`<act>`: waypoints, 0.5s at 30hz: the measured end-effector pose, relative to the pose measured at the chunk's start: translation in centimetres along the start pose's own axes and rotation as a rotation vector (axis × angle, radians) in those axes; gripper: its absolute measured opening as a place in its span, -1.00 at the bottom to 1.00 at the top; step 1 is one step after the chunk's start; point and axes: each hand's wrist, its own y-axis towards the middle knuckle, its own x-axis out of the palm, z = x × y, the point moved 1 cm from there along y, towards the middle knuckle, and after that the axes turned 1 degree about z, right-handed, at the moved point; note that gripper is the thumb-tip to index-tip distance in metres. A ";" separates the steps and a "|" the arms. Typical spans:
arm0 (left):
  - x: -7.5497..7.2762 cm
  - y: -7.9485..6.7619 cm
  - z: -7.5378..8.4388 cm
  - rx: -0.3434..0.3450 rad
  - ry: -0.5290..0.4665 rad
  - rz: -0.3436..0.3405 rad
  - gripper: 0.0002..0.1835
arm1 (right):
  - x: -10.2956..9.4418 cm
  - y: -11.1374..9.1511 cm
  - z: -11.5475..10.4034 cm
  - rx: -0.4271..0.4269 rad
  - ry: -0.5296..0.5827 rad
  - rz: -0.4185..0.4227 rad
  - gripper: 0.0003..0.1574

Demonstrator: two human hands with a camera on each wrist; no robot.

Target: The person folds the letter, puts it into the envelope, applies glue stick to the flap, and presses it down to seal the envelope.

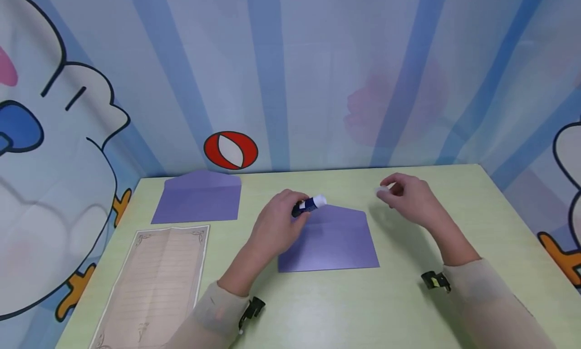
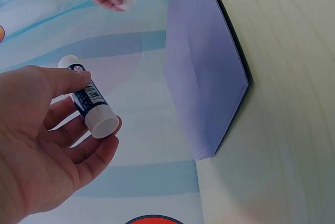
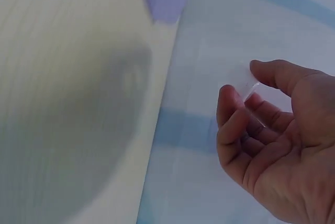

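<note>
Head view, pale table [image 1: 345, 308], blue-striped backdrop [image 1: 317, 76], purple envelopes [image 1: 336, 243]

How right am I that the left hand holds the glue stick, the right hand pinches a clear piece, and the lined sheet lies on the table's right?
Not quite: the head view shows the lined sheet on the left of the table. The left hand holds the glue stick; the right hand pinches a clear piece.

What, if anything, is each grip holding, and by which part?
Left grip: glue stick, around its dark-labelled barrel. Right grip: small translucent piece, pinched; which part of it can't be told.
</note>
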 end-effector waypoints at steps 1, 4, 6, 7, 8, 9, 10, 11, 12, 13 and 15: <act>0.0 0.0 0.0 -0.014 -0.018 -0.002 -0.67 | -0.3 0.2 0.7 0.011 -0.035 -0.003 -0.50; -0.1 0.0 0.1 -0.052 -0.073 -0.007 -0.66 | -0.8 0.7 2.5 0.038 -0.122 -0.017 -0.49; -0.1 0.0 0.1 -0.075 -0.115 -0.007 -0.67 | -1.0 1.0 3.6 0.055 -0.162 -0.032 -0.50; 0.0 0.0 0.1 -0.084 -0.134 -0.005 -0.67 | -1.0 1.2 4.0 0.067 -0.174 -0.041 -0.51; 0.0 0.0 0.0 -0.090 -0.156 -0.002 -0.67 | -0.9 1.3 4.4 0.080 -0.185 -0.048 -0.53; 0.1 0.0 0.0 -0.101 -0.179 -0.001 -0.67 | -1.0 1.4 4.7 0.092 -0.194 -0.057 -0.53; 0.1 0.0 0.0 -0.110 -0.202 -0.001 -0.67 | -0.9 1.5 4.9 0.102 -0.203 -0.063 -0.54; 0.1 0.0 -0.1 -0.119 -0.220 -0.001 -0.67 | -0.9 1.6 5.1 0.116 -0.209 -0.069 -0.54; 0.2 0.0 0.0 -0.127 -0.235 -0.002 -0.67 | -0.9 1.7 5.3 0.124 -0.218 -0.072 -0.54; 0.2 0.0 0.0 -0.136 -0.250 -0.003 -0.67 | -0.8 1.7 5.4 0.134 -0.225 -0.076 -0.55; 0.2 0.0 0.0 -0.152 -0.273 -0.008 -0.67 | -0.7 1.8 5.6 0.145 -0.240 -0.084 -0.55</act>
